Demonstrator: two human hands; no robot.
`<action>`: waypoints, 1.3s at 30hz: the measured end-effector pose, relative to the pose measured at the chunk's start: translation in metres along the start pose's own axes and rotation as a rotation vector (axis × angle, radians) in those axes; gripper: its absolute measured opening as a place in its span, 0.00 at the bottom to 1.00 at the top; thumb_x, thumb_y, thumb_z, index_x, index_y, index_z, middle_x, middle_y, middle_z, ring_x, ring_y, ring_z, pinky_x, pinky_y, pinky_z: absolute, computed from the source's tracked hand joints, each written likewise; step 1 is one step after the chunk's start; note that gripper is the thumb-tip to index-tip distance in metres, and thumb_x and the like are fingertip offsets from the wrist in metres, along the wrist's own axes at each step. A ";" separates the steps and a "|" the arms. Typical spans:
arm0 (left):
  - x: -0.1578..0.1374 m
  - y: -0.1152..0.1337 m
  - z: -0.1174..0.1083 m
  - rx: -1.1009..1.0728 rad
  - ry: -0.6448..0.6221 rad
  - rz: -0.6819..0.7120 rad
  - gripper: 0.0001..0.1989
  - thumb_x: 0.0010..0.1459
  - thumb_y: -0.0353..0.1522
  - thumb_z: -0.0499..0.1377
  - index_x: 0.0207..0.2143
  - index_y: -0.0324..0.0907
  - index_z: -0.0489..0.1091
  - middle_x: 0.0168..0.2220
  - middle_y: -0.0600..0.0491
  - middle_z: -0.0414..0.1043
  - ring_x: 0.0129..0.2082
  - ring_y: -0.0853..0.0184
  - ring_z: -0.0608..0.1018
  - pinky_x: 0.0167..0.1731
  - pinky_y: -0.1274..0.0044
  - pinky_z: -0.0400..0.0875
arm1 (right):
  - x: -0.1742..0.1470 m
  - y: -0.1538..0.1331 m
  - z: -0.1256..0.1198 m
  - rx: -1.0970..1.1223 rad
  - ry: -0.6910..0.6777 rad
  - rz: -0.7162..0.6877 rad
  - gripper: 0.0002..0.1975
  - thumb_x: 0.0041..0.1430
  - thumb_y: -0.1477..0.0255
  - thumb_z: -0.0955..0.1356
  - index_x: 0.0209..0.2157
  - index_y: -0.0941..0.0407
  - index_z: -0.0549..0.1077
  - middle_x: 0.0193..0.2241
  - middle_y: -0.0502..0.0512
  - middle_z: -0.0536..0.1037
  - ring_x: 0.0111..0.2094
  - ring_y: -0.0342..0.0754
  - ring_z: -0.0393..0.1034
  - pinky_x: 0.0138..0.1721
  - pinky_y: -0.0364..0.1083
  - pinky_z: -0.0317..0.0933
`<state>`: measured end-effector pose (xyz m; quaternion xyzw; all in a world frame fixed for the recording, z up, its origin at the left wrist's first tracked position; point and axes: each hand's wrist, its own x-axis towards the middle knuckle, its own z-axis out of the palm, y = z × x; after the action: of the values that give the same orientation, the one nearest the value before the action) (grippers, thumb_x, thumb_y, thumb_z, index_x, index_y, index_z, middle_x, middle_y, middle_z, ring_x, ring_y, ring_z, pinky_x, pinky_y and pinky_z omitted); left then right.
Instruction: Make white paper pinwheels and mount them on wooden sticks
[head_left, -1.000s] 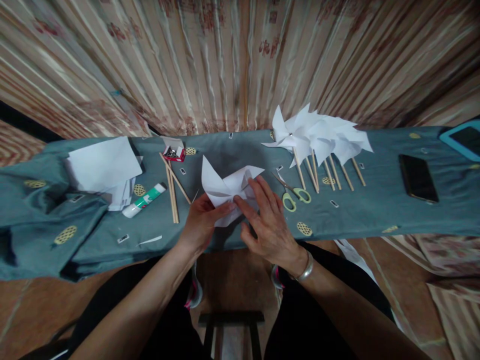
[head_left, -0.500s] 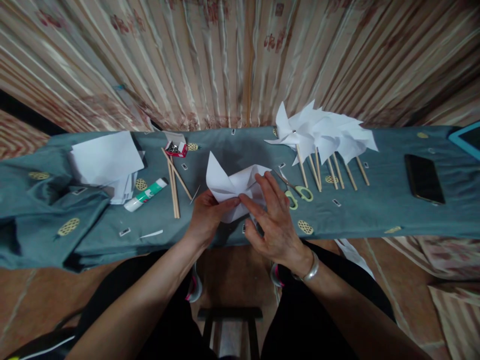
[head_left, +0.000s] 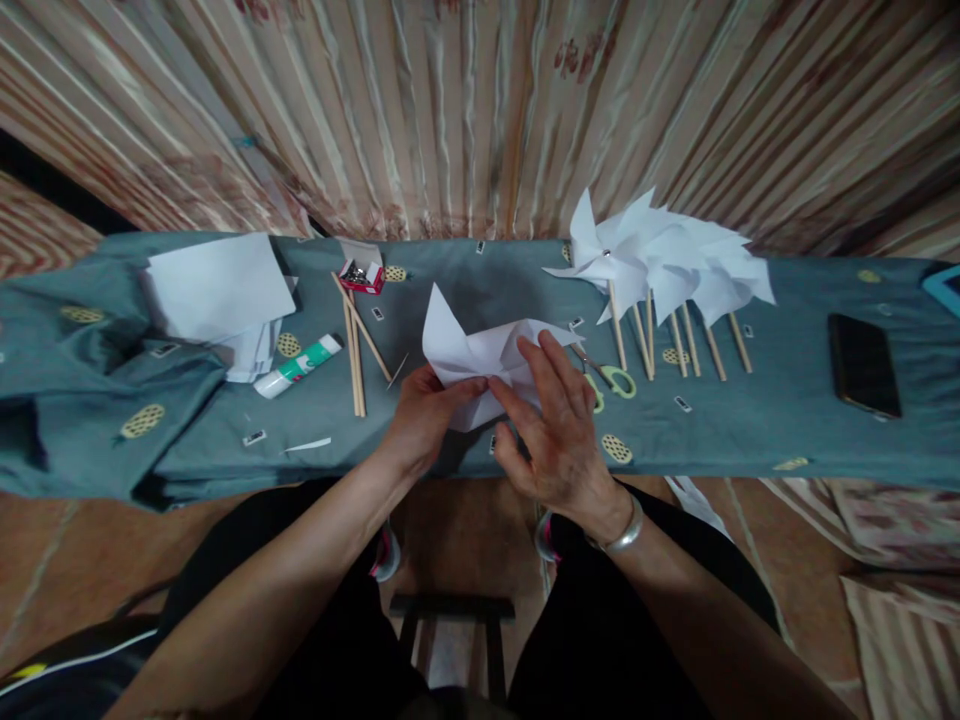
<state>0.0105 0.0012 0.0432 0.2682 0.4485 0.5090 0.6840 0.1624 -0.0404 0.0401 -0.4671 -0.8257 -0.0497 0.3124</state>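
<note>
A white paper pinwheel [head_left: 448, 335], partly folded, is held just over the front middle of the table, one pointed blade standing up at its left. My left hand [head_left: 421, 415] grips its near left side, thumb on top close to the centre. With the index fingertip, my right hand [head_left: 559, 440] presses near that same centre. Its other fingers stretch over the right blades, and the thumb stays apart. Green-handled scissors [head_left: 619, 381] lie just beyond the right hand, partly covered. Wooden sticks [head_left: 355, 365] rest left of the pinwheel.
Several finished pinwheels [head_left: 637, 245] on sticks overlap at the back right. A phone [head_left: 864, 365] lies farther right. To the left are stacked paper sheets [head_left: 221, 285], a glue stick [head_left: 298, 366] and a small red box [head_left: 362, 276] of metal pins. A curtain [head_left: 450, 130] hangs behind the table.
The camera view has shifted slightly, moving the table items a little right and up. Both hands keep nearly the same hold and touch on the paper pinwheel.
</note>
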 end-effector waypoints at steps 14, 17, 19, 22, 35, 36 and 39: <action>0.011 0.009 -0.002 -0.056 0.041 -0.028 0.17 0.31 0.32 0.75 0.28 0.37 0.79 0.27 0.50 0.80 0.27 0.65 0.79 0.30 0.76 0.72 | 0.019 0.032 0.002 0.706 0.076 0.621 0.28 0.56 0.62 0.72 0.57 0.55 0.68 0.51 0.61 0.78 0.51 0.55 0.74 0.55 0.60 0.67; 0.011 0.008 0.002 -0.065 0.029 -0.002 0.18 0.31 0.33 0.76 0.28 0.38 0.79 0.26 0.52 0.80 0.25 0.67 0.78 0.31 0.75 0.72 | 0.029 0.027 0.012 1.024 0.009 0.728 0.27 0.51 0.62 0.74 0.52 0.54 0.70 0.44 0.57 0.81 0.44 0.53 0.77 0.49 0.55 0.72; 0.011 0.007 0.003 -0.067 0.031 0.019 0.18 0.30 0.33 0.76 0.27 0.38 0.79 0.25 0.53 0.79 0.24 0.69 0.77 0.31 0.76 0.72 | 0.036 0.023 0.014 1.127 -0.002 0.784 0.25 0.48 0.62 0.75 0.48 0.53 0.72 0.40 0.55 0.82 0.40 0.52 0.78 0.43 0.52 0.73; 0.012 0.006 0.003 -0.054 0.023 0.044 0.15 0.31 0.33 0.75 0.26 0.39 0.78 0.25 0.54 0.79 0.24 0.69 0.76 0.30 0.76 0.71 | 0.044 0.018 0.017 1.133 0.026 0.845 0.22 0.45 0.64 0.76 0.42 0.55 0.74 0.35 0.52 0.82 0.34 0.50 0.77 0.36 0.48 0.72; 0.013 0.006 -0.008 -0.008 0.030 0.118 0.13 0.36 0.32 0.73 0.28 0.39 0.79 0.27 0.54 0.80 0.26 0.68 0.77 0.31 0.77 0.71 | 0.054 0.009 0.025 0.935 0.075 0.863 0.17 0.41 0.65 0.76 0.35 0.56 0.75 0.28 0.52 0.82 0.29 0.49 0.76 0.30 0.46 0.69; 0.013 0.006 -0.009 0.003 0.033 0.117 0.13 0.36 0.32 0.73 0.28 0.39 0.79 0.27 0.54 0.80 0.26 0.68 0.77 0.30 0.77 0.71 | 0.054 0.009 0.026 0.928 0.079 0.860 0.17 0.42 0.65 0.76 0.34 0.56 0.75 0.28 0.52 0.82 0.28 0.50 0.76 0.30 0.47 0.70; 0.013 0.006 -0.013 0.017 0.031 0.115 0.13 0.36 0.33 0.73 0.28 0.40 0.79 0.27 0.54 0.80 0.26 0.68 0.77 0.30 0.77 0.70 | 0.054 0.008 0.027 0.945 0.054 0.859 0.18 0.43 0.64 0.76 0.36 0.56 0.75 0.29 0.52 0.82 0.28 0.50 0.76 0.30 0.47 0.70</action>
<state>-0.0021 0.0144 0.0377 0.2912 0.4472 0.5478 0.6443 0.1362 0.0139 0.0469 -0.5669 -0.4897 0.4377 0.4973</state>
